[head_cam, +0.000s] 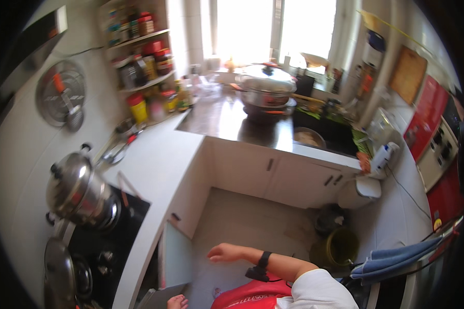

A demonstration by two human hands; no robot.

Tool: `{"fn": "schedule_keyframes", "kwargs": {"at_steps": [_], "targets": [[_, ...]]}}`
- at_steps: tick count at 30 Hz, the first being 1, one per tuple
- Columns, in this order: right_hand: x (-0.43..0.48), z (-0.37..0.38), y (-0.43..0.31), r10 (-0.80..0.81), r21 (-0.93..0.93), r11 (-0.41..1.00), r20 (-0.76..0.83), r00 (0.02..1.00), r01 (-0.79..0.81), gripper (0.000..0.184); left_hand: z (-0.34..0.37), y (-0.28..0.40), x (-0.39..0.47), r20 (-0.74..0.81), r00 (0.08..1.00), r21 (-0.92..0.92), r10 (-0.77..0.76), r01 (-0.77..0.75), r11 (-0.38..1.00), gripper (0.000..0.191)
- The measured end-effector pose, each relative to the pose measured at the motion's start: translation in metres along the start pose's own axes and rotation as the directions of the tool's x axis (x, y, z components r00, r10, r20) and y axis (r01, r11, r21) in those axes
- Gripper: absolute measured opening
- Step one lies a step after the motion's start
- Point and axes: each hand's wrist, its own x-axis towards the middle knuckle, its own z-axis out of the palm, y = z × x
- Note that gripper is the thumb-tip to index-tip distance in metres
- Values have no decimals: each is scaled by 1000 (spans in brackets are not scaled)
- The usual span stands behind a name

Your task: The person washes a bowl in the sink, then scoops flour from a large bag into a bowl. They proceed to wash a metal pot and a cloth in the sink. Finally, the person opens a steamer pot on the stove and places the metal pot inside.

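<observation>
My right hand (225, 253) hangs in the air above the floor with its fingers loosely extended and nothing in it. A black strap with a small black device (258, 272) is around that wrist. At the bottom edge my left hand (178, 302) is only partly in view, close to a grey panel (160, 298); whether it grips anything is hidden. Beside it, a lower cabinet door (176, 257) stands ajar under the white counter (158, 158). On the black gas hob (133, 220) to the left is a tall steel steamer pot (75, 189).
Left of the hob leans a round lid or pan (58, 270). A lidded steel pot (266, 85) stands on the steel worktop (220, 119), beside a dark sink (336, 131) holding a bowl (309, 137). Bins (334, 247) stand on the floor at right, near hanging blue cloths (394, 258).
</observation>
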Motion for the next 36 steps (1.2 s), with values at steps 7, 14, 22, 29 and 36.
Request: {"fn": "schedule_keyframes", "kwargs": {"at_steps": [7, 14, 22, 29, 36], "targets": [[-184, -149, 68, 241, 481, 875, -519, 820, 47, 30, 175, 85, 99, 262, 961, 296, 86, -165, 941, 20], [-300, -270, 92, 340, 556, 792, -744, 575, 252, 28, 441, 211, 51, 624, 751, 297, 216, -483, 824, 27], [-385, -375, 108, 412, 522, 833, -806, 425, 182, 24, 622, 291, 39, 864, 485, 104, 136, -436, 894, 27], [-436, -489, 81, 390, 427, 899, -883, 262, 100, 20, 735, 359, 111, 917, 378, -174, 132, 81, 981, 30], [-427, -575, 112, 519, 527, 849, -814, 260, -45, 25, 842, 365, 163, 866, 495, 42, -67, 62, 997, 29]]}}
